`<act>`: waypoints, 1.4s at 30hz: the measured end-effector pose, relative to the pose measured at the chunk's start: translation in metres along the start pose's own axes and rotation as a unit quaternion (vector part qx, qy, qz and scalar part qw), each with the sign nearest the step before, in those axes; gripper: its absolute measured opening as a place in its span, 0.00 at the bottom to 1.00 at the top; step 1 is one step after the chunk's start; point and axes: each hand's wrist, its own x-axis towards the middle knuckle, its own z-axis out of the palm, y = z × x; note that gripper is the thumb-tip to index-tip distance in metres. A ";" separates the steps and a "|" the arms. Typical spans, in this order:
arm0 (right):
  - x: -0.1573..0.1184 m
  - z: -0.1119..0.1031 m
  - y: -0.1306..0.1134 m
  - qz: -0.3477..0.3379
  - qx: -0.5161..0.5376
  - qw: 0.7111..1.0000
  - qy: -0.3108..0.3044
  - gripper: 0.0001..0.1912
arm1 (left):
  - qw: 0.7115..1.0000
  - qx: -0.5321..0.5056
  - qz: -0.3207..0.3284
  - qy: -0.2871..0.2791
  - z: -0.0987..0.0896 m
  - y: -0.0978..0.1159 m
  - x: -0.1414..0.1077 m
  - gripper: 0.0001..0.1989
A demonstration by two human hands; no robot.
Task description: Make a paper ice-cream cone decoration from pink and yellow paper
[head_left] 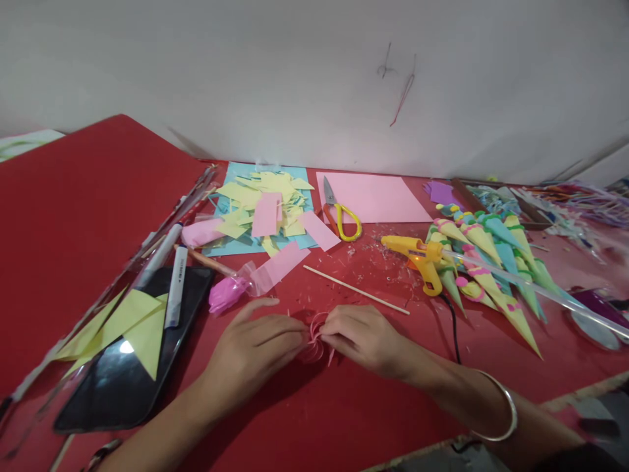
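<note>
Both hands meet over the red table at the middle of the head view. Between them is a bunch of thin pink paper strips (317, 330), curled and loose. My left hand (263, 339) has its fingertips closed on the left side of the strips. On the other side my right hand (361, 334), with a bangle on its wrist, pinches them. The fingers cover part of the bunch. Just beyond the hands lies a thin wooden stick (356, 289). A lump of bright pink clay-like material (228, 294) in clear plastic sits past the left hand.
A yellow hot glue gun (417, 255) with a long glue stick lies right of centre, beside several decorated paper cones (506, 295). Yellow-handled scissors (344, 213) rest near a pink sheet (378, 196). Paper scraps (270, 196) pile at the back. A marker (177, 285) lies on a black tray-like object (113, 393).
</note>
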 end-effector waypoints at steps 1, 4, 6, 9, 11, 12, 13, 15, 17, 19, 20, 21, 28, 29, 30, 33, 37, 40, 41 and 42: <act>0.000 0.000 0.000 0.000 -0.004 1.000 -0.004 0.14 | 1.000 -0.002 -0.001 0.000 0.000 0.000 0.000 0.10; 0.001 0.000 -0.001 -0.001 -0.012 1.000 -0.008 0.15 | 1.000 -0.006 -0.004 -0.004 0.000 0.000 0.000 0.10; 0.001 0.000 -0.001 0.004 -0.012 1.000 -0.011 0.15 | 1.000 -0.005 0.001 -0.007 0.000 0.000 0.000 0.09; 0.001 0.000 -0.001 0.010 -0.013 1.000 -0.015 0.15 | 1.000 -0.004 0.007 -0.011 0.000 0.000 -0.001 0.09; 0.002 -0.001 -0.002 0.011 -0.015 1.000 -0.016 0.15 | 1.000 -0.003 0.005 -0.010 0.001 0.000 -0.001 0.09; 0.002 -0.001 -0.002 0.012 -0.014 1.000 -0.017 0.16 | 1.000 -0.003 0.004 -0.011 0.001 0.001 -0.002 0.10; 0.002 -0.001 -0.002 0.014 -0.012 1.000 -0.018 0.15 | 1.000 -0.002 0.005 -0.011 0.001 0.001 -0.002 0.10; 0.002 -0.001 -0.003 0.020 -0.006 1.000 -0.020 0.15 | 1.000 -0.003 0.009 -0.018 0.000 0.001 -0.003 0.10; 0.001 0.000 -0.003 0.028 0.002 0.999 -0.020 0.14 | 1.000 -0.005 0.014 -0.025 0.000 0.001 -0.003 0.10; 0.001 0.000 -0.003 0.035 0.010 0.999 -0.018 0.13 | 1.000 -0.009 0.015 -0.026 0.000 0.000 -0.003 0.10; 0.001 0.000 -0.003 0.038 0.013 0.999 -0.017 0.13 | 1.000 -0.011 0.013 -0.026 0.000 0.000 -0.003 0.10; 0.001 0.001 -0.003 0.040 0.016 0.999 -0.018 0.13 | 1.000 -0.010 0.012 -0.022 0.001 0.000 -0.003 0.10; 0.000 0.003 0.000 0.043 0.010 0.999 0.011 0.12 | 1.000 -0.002 0.008 -0.015 0.001 0.000 -0.003 0.08; 0.000 0.003 0.000 0.043 0.010 0.999 0.015 0.12 | 1.000 -0.003 0.006 -0.015 0.001 0.000 -0.003 0.08; 0.000 0.004 0.000 0.041 0.010 0.999 0.019 0.12 | 1.000 -0.003 0.004 -0.014 0.001 0.000 -0.003 0.08; 0.001 0.003 0.000 0.027 -0.003 0.999 0.026 0.12 | 1.000 -0.001 0.000 -0.012 0.001 0.000 -0.002 0.07; 0.001 0.002 -0.001 0.009 -0.015 1.000 0.023 0.11 | 1.000 0.006 0.009 -0.016 0.001 -0.001 -0.001 0.08; 0.001 0.002 0.000 -0.001 -0.011 1.000 0.018 0.10 | 1.000 0.007 0.016 -0.009 0.001 -0.001 -0.001 0.08; 0.001 0.003 0.000 -0.005 -0.011 1.000 0.019 0.10 | 1.000 0.008 0.015 -0.007 0.001 -0.001 -0.001 0.08; 0.001 0.003 0.000 -0.008 -0.011 1.000 0.019 0.11 | 1.000 0.010 0.013 -0.006 0.000 -0.001 -0.001 0.08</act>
